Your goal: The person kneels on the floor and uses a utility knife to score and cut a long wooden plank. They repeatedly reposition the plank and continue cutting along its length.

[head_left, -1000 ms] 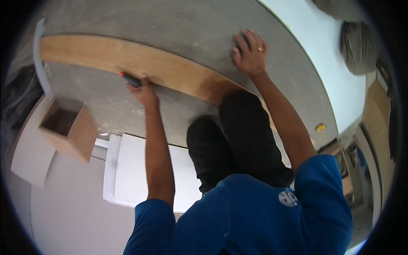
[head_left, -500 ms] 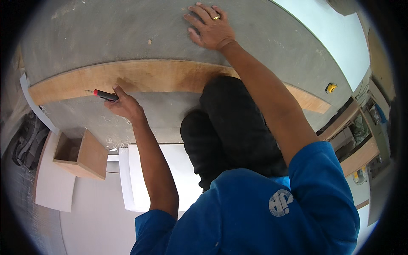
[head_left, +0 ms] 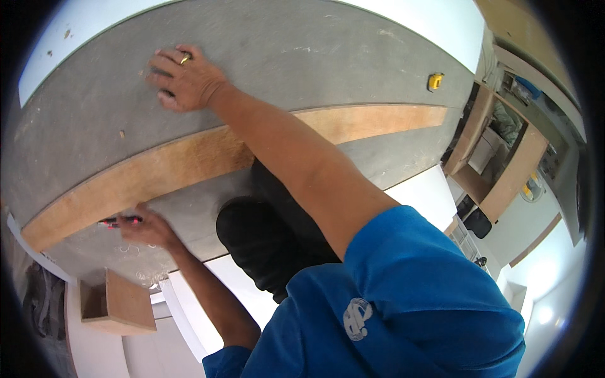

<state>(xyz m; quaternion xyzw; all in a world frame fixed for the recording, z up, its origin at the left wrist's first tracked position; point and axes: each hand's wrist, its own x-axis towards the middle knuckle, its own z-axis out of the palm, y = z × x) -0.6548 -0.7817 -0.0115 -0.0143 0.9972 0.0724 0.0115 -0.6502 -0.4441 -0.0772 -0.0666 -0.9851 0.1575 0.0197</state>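
Note:
My right hand [head_left: 186, 85] lies spread, fingers slightly bent, on the grey board [head_left: 290, 50], just beyond a long plywood strip [head_left: 378, 121] that runs across it. A yellow ring is on one finger. At the strip's near edge, toward its left end, my left hand [head_left: 148, 228] grips a red-and-black pointed tool [head_left: 113, 222]; both are motion-blurred. My black-trousered knees [head_left: 252, 233] are at the strip's near side, partly hidden behind my right arm. A small yellow tape measure [head_left: 435, 82] rests on the grey board to the far right.
An open plywood box [head_left: 129, 305] sits at the lower left beside white panels. A white sheet [head_left: 416, 22] borders the board's far side. At the right are wooden frames [head_left: 517, 170] with assorted items, and a dark bundle [head_left: 47, 296] is at the left rim.
My view has turned, bringing more of the right side in. My right hand has moved leftward along the grey board; my left hand still grips the tool at the strip's near edge.

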